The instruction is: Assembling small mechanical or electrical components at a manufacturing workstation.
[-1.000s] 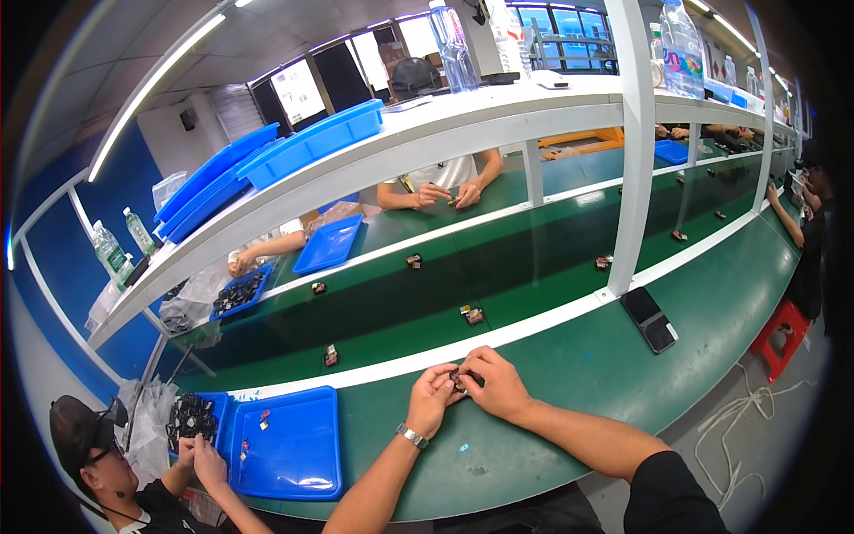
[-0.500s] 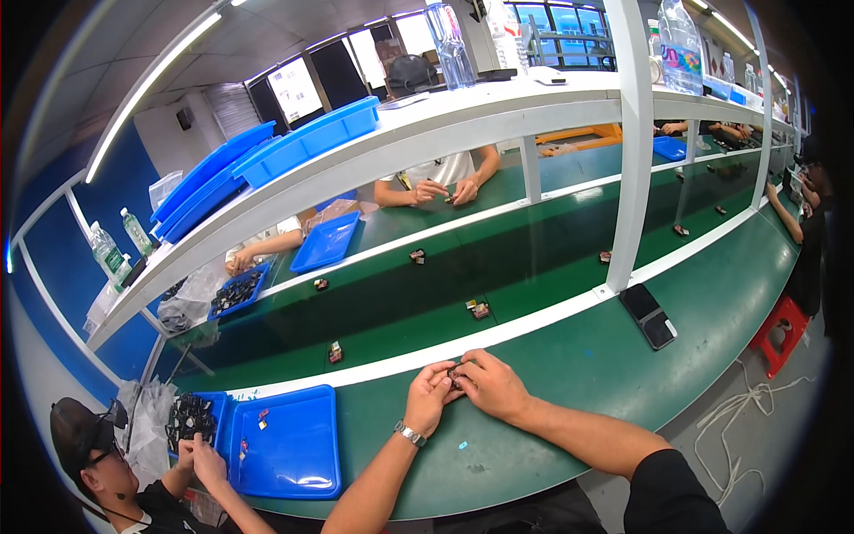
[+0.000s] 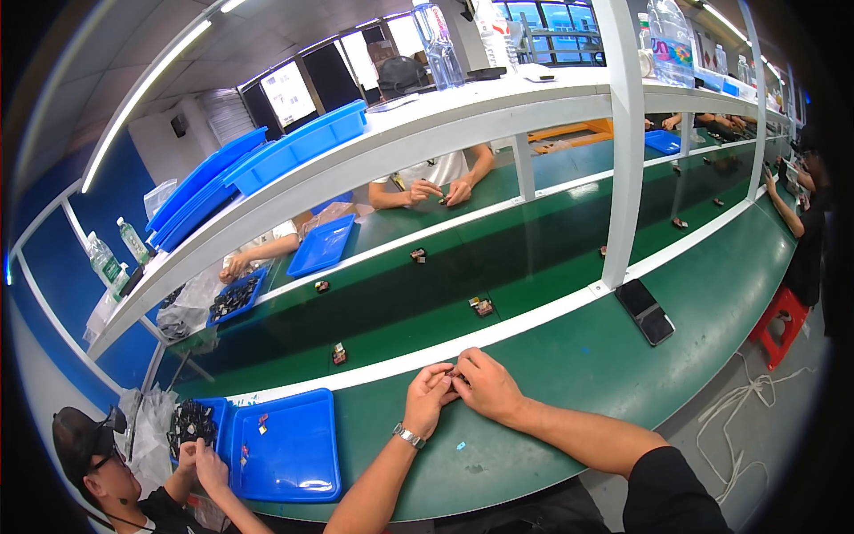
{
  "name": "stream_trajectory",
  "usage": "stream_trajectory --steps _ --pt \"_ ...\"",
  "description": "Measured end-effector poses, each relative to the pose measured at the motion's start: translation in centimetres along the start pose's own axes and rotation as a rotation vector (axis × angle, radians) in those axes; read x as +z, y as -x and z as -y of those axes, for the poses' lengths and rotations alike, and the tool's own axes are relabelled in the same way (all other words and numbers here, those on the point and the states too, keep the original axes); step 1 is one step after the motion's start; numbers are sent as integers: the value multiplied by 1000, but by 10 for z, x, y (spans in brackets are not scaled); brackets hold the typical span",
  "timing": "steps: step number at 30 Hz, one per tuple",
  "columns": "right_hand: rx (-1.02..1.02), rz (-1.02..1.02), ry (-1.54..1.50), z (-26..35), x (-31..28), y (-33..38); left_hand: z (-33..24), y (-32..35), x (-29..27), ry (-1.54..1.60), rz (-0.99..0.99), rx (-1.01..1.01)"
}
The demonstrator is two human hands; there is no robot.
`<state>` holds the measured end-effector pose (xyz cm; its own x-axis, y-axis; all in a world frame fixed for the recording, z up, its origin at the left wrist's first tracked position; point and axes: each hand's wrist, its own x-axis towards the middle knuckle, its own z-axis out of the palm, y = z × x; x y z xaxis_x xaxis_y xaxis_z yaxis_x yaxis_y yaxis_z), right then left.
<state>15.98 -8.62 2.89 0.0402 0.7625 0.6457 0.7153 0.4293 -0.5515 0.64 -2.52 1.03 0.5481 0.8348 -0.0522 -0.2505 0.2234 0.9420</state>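
Observation:
Over the near edge of the green work surface (image 3: 551, 374), both my hands meet at their fingertips. My left hand (image 3: 429, 397), with a metal-band watch (image 3: 410, 435) on its wrist, pinches a small dark component (image 3: 453, 375). My right hand (image 3: 491, 388) has its fingers closed on the same component from the other side. Most of the part is covered by the fingers, so its exact kind cannot be made out. A tiny light-blue scrap (image 3: 461, 446) lies on the surface below my hands.
Left of me, a blue tray (image 3: 327, 445) holds a few small parts beside a co-worker (image 3: 98, 463). A conveyor belt (image 3: 400, 329) carries several small assemblies, including a reddish one (image 3: 481, 307). A white post (image 3: 625, 178) and a black phone (image 3: 646, 311) stand to the right.
The small assemblies on the belt have shifted slightly to the right. My hands stay together on the component, with the fingers slightly repositioned and covering more of it.

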Motion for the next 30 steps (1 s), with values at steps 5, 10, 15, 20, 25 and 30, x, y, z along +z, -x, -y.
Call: stream_trajectory --steps 5,10,15,20,25,30 --pt "-50 -69 -57 4 -2 -2 3 -2 -3 -39 -29 48" --pt "133 -33 -184 7 -1 -3 6 -2 -7 -119 -41 61" --pt "158 -71 -210 3 -2 -4 -2 -1 -4 -51 79 48" --pt "196 -34 -251 3 -3 -5 -1 -1 -8 -28 76 26" --pt "263 -1 -325 -10 -3 -7 -4 0 -2 -7 42 42" --pt "506 -125 -258 -58 14 -41 -1 -5 -1 -48 -173 197"
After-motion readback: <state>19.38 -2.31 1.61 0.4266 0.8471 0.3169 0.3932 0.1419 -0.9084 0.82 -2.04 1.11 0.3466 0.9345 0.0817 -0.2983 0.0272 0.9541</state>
